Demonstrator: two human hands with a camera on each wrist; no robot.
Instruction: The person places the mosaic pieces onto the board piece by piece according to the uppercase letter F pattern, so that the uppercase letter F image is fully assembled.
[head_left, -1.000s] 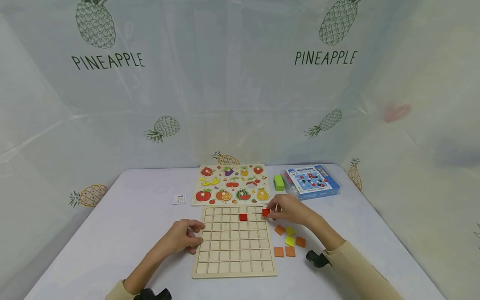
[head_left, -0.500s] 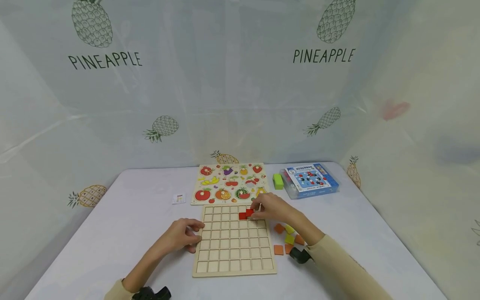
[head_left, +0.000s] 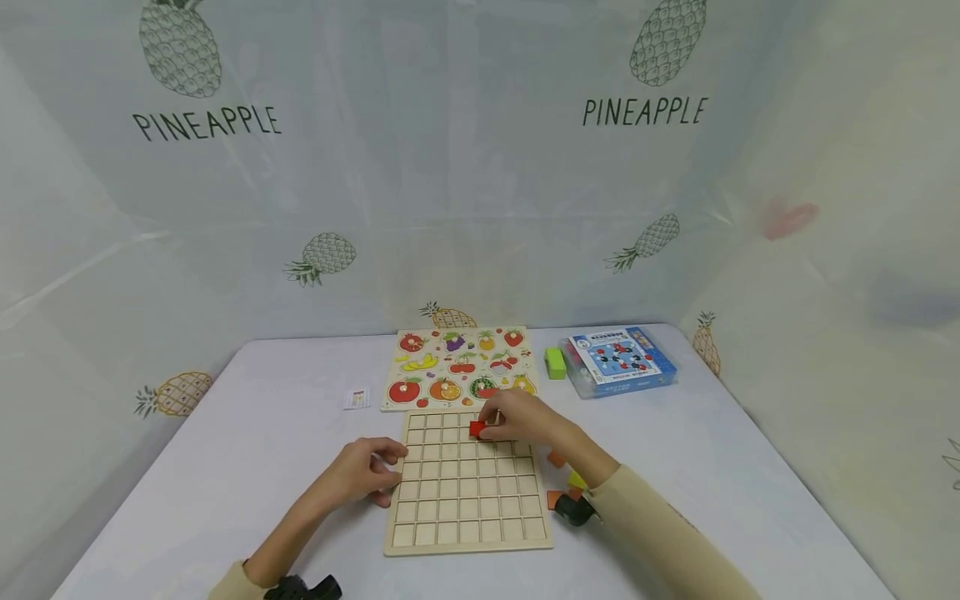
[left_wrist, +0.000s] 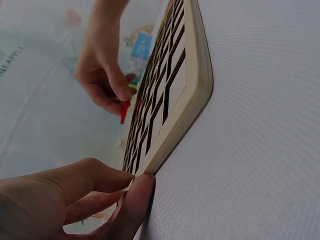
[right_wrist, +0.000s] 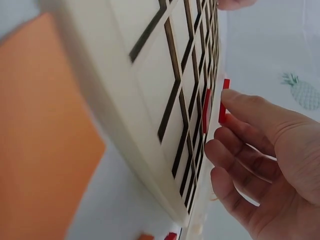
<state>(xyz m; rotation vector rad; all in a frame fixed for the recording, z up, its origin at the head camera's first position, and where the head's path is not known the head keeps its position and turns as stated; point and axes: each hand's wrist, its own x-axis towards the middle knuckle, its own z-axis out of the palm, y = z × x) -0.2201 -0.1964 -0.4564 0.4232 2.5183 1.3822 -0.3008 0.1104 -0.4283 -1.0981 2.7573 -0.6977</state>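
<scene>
A pale wooden grid board point(head_left: 448, 510) lies flat on the table. Between thumb and index finger, my right hand point(head_left: 521, 418) pinches a red square tile point(right_wrist: 224, 102) above the board's far rows. Another red tile point(right_wrist: 206, 111) sits in a grid square close by; the right hand covers it in the head view. My left hand point(head_left: 360, 473) touches the board's left edge with its thumb and fingertips, the fingers loosely bent. To the board's right lie orange tiles point(head_left: 553, 499) and a yellow tile point(head_left: 577, 481), partly hidden by the right arm.
Behind the grid board lies a fruit puzzle board point(head_left: 437, 372). A green block point(head_left: 555, 364) and a blue-and-clear box point(head_left: 628, 362) stand at the back right. A small printed card point(head_left: 357, 399) lies at the back left. A pineapple-print curtain point(head_left: 480, 183) hangs behind the table.
My right hand has carried the red tile leftward from the board's right edge, past the square that holds the other red tile. The left hand stays at the board's edge.
</scene>
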